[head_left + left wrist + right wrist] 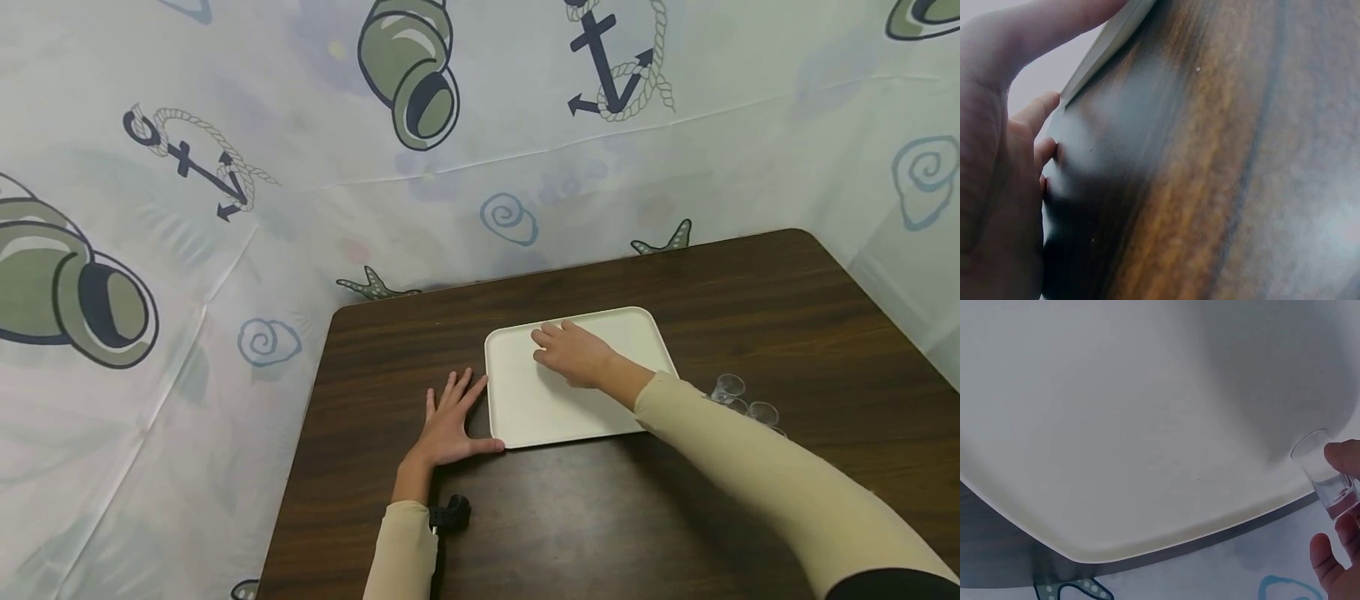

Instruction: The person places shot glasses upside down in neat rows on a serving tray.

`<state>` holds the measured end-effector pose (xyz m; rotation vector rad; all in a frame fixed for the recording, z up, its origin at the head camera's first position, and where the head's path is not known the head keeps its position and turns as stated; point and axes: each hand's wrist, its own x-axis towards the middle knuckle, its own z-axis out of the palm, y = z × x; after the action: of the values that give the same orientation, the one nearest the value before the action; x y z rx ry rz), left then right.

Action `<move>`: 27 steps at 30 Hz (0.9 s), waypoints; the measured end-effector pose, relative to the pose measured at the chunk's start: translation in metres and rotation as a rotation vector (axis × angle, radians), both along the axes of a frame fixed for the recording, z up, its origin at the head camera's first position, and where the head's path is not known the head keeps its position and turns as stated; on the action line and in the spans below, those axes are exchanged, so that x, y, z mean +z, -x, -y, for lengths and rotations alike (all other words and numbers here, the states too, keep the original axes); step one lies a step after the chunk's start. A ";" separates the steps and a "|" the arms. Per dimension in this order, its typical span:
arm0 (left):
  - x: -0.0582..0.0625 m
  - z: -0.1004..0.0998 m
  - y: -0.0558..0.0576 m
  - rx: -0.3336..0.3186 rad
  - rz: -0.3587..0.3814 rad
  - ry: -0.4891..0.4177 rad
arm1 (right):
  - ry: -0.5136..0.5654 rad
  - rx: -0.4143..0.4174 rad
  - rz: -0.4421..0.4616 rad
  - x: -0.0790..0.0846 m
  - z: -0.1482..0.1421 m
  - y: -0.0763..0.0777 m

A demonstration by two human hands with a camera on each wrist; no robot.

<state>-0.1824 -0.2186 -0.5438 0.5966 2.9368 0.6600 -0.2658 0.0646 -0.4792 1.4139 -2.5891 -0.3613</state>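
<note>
A cream tray (517,408) lies on the dark wooden table. My left hand (446,432) is spread at the tray's near left corner, with the thumb and index fingertip at its rim. Over the tray's upper left part is my right hand (576,354). In the right wrist view, its thumb and fingers pinch a small clear shot glass (1321,465). The glass's rim faces the tray surface and its thick base points away. Whether the rim touches the tray, I cannot tell. From the head view the hand hides this glass.
Several more clear glasses (763,414) stand on the table (847,333) right of the tray, partly hidden by the right sleeve (780,475). A black wrist camera (452,513) sits on the left wrist. Patterned cloth (450,200) hangs behind the table.
</note>
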 end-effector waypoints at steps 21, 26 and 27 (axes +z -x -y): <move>-0.001 0.003 0.002 -0.028 0.000 0.002 | 0.582 -0.232 0.327 0.026 -0.123 -0.011; -0.002 0.004 0.003 -0.026 0.003 0.011 | 0.654 -0.367 0.430 0.032 -0.169 -0.021; -0.001 0.005 0.003 -0.025 0.000 0.007 | 0.667 -0.385 0.444 0.032 -0.177 -0.024</move>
<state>-0.1849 -0.2232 -0.5451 0.6323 2.9255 0.6462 -0.2421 0.2418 -0.4467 0.8213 -2.8818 0.7966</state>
